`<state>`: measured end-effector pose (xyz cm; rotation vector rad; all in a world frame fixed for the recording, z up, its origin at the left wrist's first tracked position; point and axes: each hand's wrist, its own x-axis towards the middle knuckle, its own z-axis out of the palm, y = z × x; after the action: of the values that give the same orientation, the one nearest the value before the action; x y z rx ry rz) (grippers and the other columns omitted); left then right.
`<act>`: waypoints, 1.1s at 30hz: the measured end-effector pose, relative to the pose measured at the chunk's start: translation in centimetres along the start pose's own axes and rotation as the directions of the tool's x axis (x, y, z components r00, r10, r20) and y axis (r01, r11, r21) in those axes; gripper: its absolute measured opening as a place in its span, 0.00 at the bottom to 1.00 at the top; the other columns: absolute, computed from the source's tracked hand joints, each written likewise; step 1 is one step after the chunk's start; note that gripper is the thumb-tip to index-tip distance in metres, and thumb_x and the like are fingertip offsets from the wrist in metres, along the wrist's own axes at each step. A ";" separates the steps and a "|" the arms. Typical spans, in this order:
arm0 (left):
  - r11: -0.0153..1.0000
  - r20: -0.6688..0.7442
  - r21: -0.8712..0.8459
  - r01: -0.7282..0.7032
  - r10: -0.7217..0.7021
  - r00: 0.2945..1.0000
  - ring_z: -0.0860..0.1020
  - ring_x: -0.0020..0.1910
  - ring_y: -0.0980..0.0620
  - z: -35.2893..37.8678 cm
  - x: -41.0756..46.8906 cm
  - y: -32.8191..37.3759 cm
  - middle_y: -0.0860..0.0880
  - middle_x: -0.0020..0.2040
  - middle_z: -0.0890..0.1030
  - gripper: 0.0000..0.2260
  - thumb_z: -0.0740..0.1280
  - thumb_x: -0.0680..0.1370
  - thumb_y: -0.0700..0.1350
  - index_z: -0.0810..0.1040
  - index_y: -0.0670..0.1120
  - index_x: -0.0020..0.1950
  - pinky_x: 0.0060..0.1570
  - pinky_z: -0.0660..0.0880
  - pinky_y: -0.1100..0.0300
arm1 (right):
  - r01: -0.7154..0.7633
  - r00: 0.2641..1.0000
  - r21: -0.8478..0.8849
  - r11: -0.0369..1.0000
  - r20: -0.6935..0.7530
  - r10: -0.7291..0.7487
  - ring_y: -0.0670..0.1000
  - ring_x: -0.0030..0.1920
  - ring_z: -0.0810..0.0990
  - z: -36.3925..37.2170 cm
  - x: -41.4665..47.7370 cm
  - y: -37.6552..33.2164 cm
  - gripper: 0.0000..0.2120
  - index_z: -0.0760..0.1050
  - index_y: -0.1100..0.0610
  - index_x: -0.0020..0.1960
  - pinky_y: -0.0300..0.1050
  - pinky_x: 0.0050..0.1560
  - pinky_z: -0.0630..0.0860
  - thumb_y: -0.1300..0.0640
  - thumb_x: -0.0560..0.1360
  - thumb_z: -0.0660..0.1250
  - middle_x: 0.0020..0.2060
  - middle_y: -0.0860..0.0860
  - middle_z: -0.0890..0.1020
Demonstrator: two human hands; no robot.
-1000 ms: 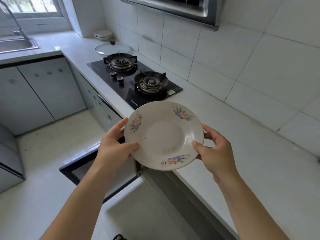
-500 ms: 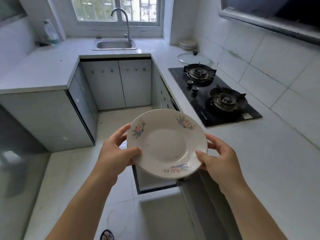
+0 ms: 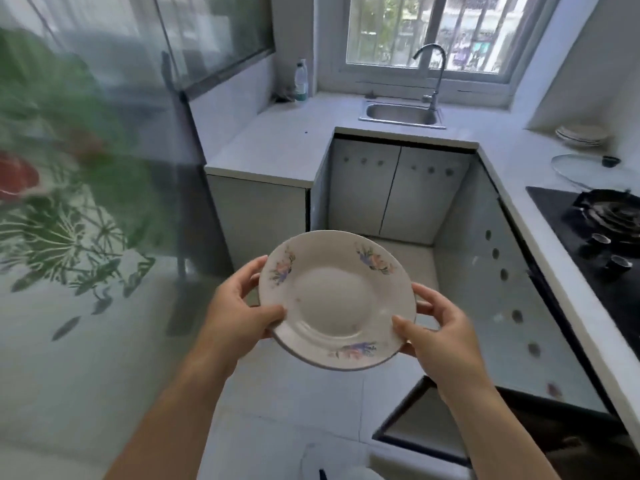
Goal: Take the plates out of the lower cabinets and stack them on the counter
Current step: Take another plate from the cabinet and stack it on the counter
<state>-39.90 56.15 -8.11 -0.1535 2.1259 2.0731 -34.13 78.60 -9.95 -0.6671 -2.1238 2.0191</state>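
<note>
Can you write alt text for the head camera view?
The left hand and right hand hold a flowered white plate by its rim over the kitchen floor. A stack of plates sits on the counter at far right.

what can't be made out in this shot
Head view.
Underside of the plate and the fingertips beneath it: hidden by the plate; left hand and right hand grip its rim.
The stack of plates on the far counter: too small to count.
The open lower cabinet: interior dark, cut off by the frame edge.
The bottle by the window: label too small.
The patterned panel at left: motion-blurred.
</note>
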 end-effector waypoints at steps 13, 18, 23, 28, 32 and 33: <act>0.996 -0.110 -0.061 0.062 -0.068 0.992 0.80 0.48 0.53 -6.6 9.2 -0.5 0.59 0.54 0.79 0.29 0.65 0.68 0.26 0.74 0.58 0.57 0.34 0.80 0.56 | -0.025 0.995 -0.079 0.997 0.098 0.032 0.50 0.38 0.83 10.1 8.7 -0.8 0.25 0.71 0.53 0.65 0.45 0.36 0.82 0.68 0.71 0.69 0.50 0.50 0.78; 0.995 -0.083 -0.020 0.100 -0.101 0.991 0.81 0.46 0.54 -5.5 14.7 -0.3 0.61 0.54 0.80 0.29 0.66 0.68 0.27 0.74 0.59 0.56 0.34 0.80 0.58 | -0.067 0.995 -0.063 0.996 0.070 0.072 0.44 0.35 0.83 10.9 13.9 -0.5 0.24 0.72 0.52 0.64 0.40 0.32 0.81 0.68 0.71 0.68 0.50 0.49 0.78; 0.993 -0.038 0.034 0.112 -0.111 0.993 0.82 0.44 0.56 -1.6 23.2 0.8 0.61 0.52 0.80 0.29 0.66 0.69 0.27 0.74 0.58 0.57 0.35 0.81 0.58 | -0.096 0.995 -0.025 0.995 0.018 0.096 0.48 0.36 0.84 10.4 22.2 -1.1 0.24 0.72 0.52 0.65 0.41 0.33 0.81 0.68 0.72 0.68 0.50 0.49 0.78; 0.982 0.056 0.096 0.164 -0.170 0.984 0.82 0.48 0.52 4.3 33.3 2.9 0.56 0.57 0.80 0.31 0.66 0.69 0.27 0.71 0.53 0.67 0.39 0.82 0.54 | -0.125 0.991 0.011 0.992 -0.045 0.125 0.50 0.36 0.83 7.8 31.7 -3.0 0.25 0.71 0.53 0.66 0.40 0.32 0.80 0.69 0.72 0.67 0.51 0.48 0.77; 0.981 0.135 0.120 0.151 -0.166 0.977 0.81 0.49 0.52 10.0 41.0 4.6 0.58 0.55 0.79 0.30 0.66 0.69 0.27 0.72 0.56 0.63 0.38 0.82 0.55 | -0.131 0.985 0.024 0.991 -0.107 0.133 0.50 0.36 0.84 4.9 38.8 -4.6 0.25 0.71 0.52 0.65 0.40 0.32 0.80 0.69 0.72 0.68 0.51 0.47 0.76; 0.983 0.136 0.121 0.135 -0.151 0.979 0.81 0.50 0.51 10.4 41.5 4.8 0.58 0.55 0.79 0.31 0.67 0.68 0.28 0.72 0.56 0.63 0.40 0.82 0.53 | -0.122 0.987 0.009 0.992 -0.106 0.122 0.51 0.37 0.84 4.8 39.4 -4.9 0.25 0.71 0.52 0.65 0.41 0.33 0.81 0.69 0.72 0.68 0.51 0.47 0.76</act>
<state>-80.97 68.49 -11.56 -0.1335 2.0726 1.8233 -72.22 90.10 -13.54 -0.9044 -2.0669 1.9962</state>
